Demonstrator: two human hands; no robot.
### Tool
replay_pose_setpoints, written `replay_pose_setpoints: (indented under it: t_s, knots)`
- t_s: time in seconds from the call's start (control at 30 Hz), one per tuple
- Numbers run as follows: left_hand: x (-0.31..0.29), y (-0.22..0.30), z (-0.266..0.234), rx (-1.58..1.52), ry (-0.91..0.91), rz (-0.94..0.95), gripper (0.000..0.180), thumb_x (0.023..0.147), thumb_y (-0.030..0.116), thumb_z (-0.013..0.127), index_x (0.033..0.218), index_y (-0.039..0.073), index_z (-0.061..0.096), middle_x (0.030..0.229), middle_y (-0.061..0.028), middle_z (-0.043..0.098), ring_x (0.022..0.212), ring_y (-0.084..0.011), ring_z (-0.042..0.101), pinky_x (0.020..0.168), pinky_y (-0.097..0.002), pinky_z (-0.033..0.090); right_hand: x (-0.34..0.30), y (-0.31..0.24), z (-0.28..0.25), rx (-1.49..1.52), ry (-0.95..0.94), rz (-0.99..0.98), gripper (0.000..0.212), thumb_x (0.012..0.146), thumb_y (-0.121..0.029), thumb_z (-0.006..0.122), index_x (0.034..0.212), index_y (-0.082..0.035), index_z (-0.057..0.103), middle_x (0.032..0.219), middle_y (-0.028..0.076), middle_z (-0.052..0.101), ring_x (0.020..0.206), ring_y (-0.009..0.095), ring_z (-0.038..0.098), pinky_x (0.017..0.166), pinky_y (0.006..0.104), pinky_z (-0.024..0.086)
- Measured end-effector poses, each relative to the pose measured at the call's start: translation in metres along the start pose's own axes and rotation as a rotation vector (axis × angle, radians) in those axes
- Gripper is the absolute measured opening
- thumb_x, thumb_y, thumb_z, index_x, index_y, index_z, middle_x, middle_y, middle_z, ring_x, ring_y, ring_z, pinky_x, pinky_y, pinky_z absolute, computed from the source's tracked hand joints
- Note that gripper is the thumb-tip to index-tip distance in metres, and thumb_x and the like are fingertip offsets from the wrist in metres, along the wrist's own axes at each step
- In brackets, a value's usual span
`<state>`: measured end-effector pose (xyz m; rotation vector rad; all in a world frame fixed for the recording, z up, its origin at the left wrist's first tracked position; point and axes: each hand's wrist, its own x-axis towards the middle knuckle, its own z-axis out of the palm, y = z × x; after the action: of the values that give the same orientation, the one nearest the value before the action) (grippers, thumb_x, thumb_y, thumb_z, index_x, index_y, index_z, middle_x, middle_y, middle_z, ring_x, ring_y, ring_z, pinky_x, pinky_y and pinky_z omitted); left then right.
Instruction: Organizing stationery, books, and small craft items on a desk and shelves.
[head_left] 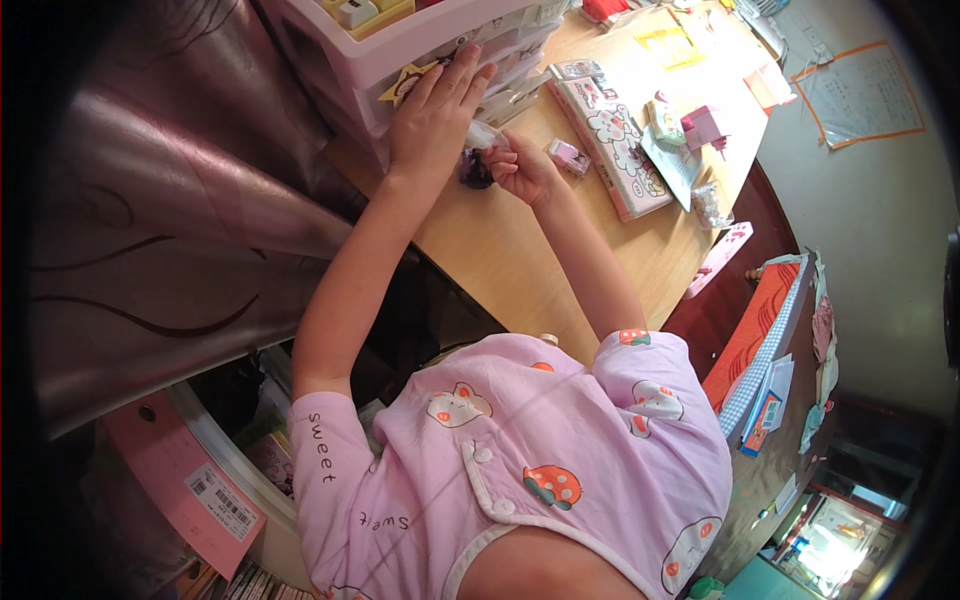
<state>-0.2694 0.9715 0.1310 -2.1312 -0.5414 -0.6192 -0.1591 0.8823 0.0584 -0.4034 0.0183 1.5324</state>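
Note:
My left hand lies flat with its fingers stretched out against the front of a pink drawer box, over its see-through drawers with stickers. Just right of it, my right hand is closed, its fingers curled and pinching a whitish see-through plastic piece by the drawers. What kind of piece it is, I cannot make out. A dark purple-black thing sits beside the right fingertips, partly hidden by them. Right of that hand, a small pink-and-white pack lies on the wooden table.
A flat pink cartoon box lies farther right on the table. Beyond it are a small pink box and a clear wrapped item. A shiny purple curtain hangs at the left. Yellow pieces sit atop the drawer box.

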Motion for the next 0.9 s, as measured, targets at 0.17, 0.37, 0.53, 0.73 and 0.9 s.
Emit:
replay_pose_setpoints:
  t_s: [0.17, 0.37, 0.53, 0.73, 0.9]
  knots:
    - [0.001, 0.002, -0.003, -0.016, -0.010, 0.018, 0.040, 0.077, 0.022, 0.034, 0.116, 0.030, 0.037, 0.122, 0.0122, 0.033, 0.118, -0.0027, 0.019, 0.097, -0.0275, 0.004, 0.013, -0.014, -0.006, 0.049, 0.120, -0.008, 0.011, 0.080, -0.009, 0.038, 0.084, 0.001, 0.039, 0.063, 0.006, 0.044, 0.043, 0.002, 0.037, 0.034, 0.0124, 0.033]
    - [-0.002, 0.002, 0.002, -0.072, 0.059, -0.006, 0.037, 0.077, 0.021, 0.035, 0.113, 0.025, 0.042, 0.120, 0.0095, 0.037, 0.116, -0.0024, 0.022, 0.096, -0.0247, 0.008, 0.004, 0.004, -0.008, -0.291, 0.257, -0.120, 0.002, 0.074, -0.001, 0.043, 0.075, -0.002, 0.043, 0.060, 0.000, 0.042, 0.043, 0.003, 0.037, 0.031, 0.0127, 0.031]
    - [0.002, 0.005, 0.001, -0.053, 0.018, -0.009, 0.039, 0.077, 0.021, 0.035, 0.115, 0.027, 0.039, 0.122, 0.0109, 0.034, 0.117, -0.0027, 0.020, 0.096, -0.0256, 0.007, 0.004, -0.003, -0.019, -0.066, 0.170, -0.169, 0.003, 0.076, -0.004, 0.043, 0.078, -0.004, 0.044, 0.060, -0.001, 0.041, 0.044, 0.001, 0.036, 0.033, 0.0115, 0.032]
    - [0.003, 0.007, 0.001, 0.012, 0.015, -0.010, 0.041, 0.077, 0.023, 0.035, 0.117, 0.030, 0.036, 0.124, 0.0116, 0.032, 0.118, -0.0033, 0.019, 0.097, -0.0271, 0.006, -0.034, 0.002, -0.011, -0.225, 0.249, -0.203, 0.010, 0.076, -0.004, 0.043, 0.086, -0.003, 0.045, 0.069, 0.000, 0.047, 0.049, 0.002, 0.042, 0.035, 0.0120, 0.035]
    - [-0.002, 0.002, 0.002, -0.021, 0.054, -0.015, 0.037, 0.078, 0.026, 0.035, 0.115, 0.027, 0.040, 0.124, 0.0114, 0.032, 0.117, -0.0034, 0.020, 0.096, -0.0281, 0.009, -0.064, 0.012, -0.008, -0.330, 0.311, -0.209, 0.009, 0.079, -0.007, 0.041, 0.086, -0.003, 0.045, 0.068, -0.001, 0.046, 0.047, 0.001, 0.038, 0.035, 0.0118, 0.033]
